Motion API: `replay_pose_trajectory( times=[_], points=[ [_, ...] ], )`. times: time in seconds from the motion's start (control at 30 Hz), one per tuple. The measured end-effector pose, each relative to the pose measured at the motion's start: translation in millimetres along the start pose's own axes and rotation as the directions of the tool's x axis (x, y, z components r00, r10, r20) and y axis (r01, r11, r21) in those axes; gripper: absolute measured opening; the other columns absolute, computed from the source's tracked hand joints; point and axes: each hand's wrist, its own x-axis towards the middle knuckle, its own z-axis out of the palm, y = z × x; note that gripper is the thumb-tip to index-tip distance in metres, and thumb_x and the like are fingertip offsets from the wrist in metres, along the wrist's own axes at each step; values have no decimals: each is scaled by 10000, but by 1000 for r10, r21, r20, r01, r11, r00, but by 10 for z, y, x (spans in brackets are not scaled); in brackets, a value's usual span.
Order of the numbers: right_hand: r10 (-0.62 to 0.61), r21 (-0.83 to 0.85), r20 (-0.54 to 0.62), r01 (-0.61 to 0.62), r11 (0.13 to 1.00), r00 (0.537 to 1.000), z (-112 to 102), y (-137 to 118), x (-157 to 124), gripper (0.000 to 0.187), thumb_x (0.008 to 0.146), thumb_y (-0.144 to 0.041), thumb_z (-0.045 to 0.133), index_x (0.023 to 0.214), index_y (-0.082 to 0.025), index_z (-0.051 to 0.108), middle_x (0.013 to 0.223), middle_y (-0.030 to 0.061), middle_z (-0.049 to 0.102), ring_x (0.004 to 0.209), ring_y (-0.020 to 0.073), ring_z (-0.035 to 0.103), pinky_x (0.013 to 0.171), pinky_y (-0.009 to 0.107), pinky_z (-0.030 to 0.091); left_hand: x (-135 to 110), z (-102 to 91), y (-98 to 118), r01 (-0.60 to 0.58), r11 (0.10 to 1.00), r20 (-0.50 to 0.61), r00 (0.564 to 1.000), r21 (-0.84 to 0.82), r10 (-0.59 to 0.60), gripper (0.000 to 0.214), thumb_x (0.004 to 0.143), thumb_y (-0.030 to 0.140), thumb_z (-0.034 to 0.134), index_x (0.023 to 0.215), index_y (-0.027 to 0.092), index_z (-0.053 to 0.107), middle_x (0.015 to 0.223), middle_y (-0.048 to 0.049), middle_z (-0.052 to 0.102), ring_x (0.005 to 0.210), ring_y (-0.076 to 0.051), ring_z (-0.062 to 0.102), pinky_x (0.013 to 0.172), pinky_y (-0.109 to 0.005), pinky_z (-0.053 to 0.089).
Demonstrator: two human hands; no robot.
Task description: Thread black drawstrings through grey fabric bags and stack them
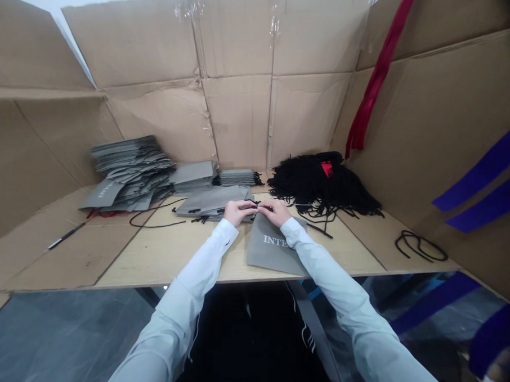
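A grey fabric bag [273, 256] with white lettering lies flat at the table's front edge, partly under my right forearm. At its top left corner my left hand [238, 211] and my right hand [276, 212] meet, fingertips pinched close together on a black cord [256, 204]. Most of that cord is hidden by my fingers. Just behind my left hand lies a small pile of grey bags [214, 200] with black cord ends sticking out along its lower edge.
A tall stack of grey bags [129, 163] leans at the back left, near a pen [66, 237]. Two smaller bag stacks, one of them here [194, 174], stand along the cardboard wall [237, 117]. Black cords [323, 185] heap at the back right; a loose cord [421, 247] lies farther right.
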Motion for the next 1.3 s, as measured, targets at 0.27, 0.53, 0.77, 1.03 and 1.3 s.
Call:
replay_pose_trajectory(
  times=[0.27, 0.53, 0.77, 1.03, 1.3],
  points=[
    [8, 20, -29, -8, 1000, 1000, -36, -25, 11, 159, 725, -234, 534, 785, -181, 671, 809, 44, 657, 755, 158, 591, 693, 251, 419, -5, 7, 37, 30, 999, -123, 992, 13, -29, 352, 485, 359, 703, 737, 114, 682, 724, -73, 659, 701, -193, 593, 694, -311, 470],
    [26, 9, -21, -26, 1000, 999, -28, 40, -5, 157, 724, -221, 531, 781, -171, 668, 811, 42, 658, 739, 155, 592, 698, 253, 418, -10, -8, -69, 65, 997, 104, 993, -52, -60, 528, 470, 320, 726, 942, 119, 602, 770, -55, 630, 636, -115, 571, 684, -272, 464],
    [58, 33, -14, -57, 998, 998, -43, 52, 8, 151, 712, -210, 541, 776, -170, 671, 814, 44, 659, 757, 158, 594, 703, 252, 419, 1, -5, -99, 16, 999, 240, 970, 46, -27, 360, 741, 459, 424, 645, 125, 515, 485, 18, 477, 454, -74, 455, 480, -201, 375],
    [63, -2, 48, -63, 998, 997, -46, 60, -18, 151, 699, -228, 554, 762, -167, 677, 782, 44, 661, 732, 158, 587, 682, 243, 407, 24, -186, -101, -179, 935, 370, 927, 307, 56, 333, 778, 396, 370, 576, 141, 442, 523, 20, 468, 520, -84, 437, 562, -209, 362],
    [69, 30, 51, -71, 997, 996, -41, 20, -12, 149, 711, -240, 543, 756, -176, 670, 798, 38, 657, 736, 154, 582, 687, 250, 404, 76, -282, -128, -148, 972, 367, 927, 184, 72, 363, 761, 443, 394, 593, 131, 476, 562, 0, 509, 574, -97, 475, 623, -228, 382]
  ],
)
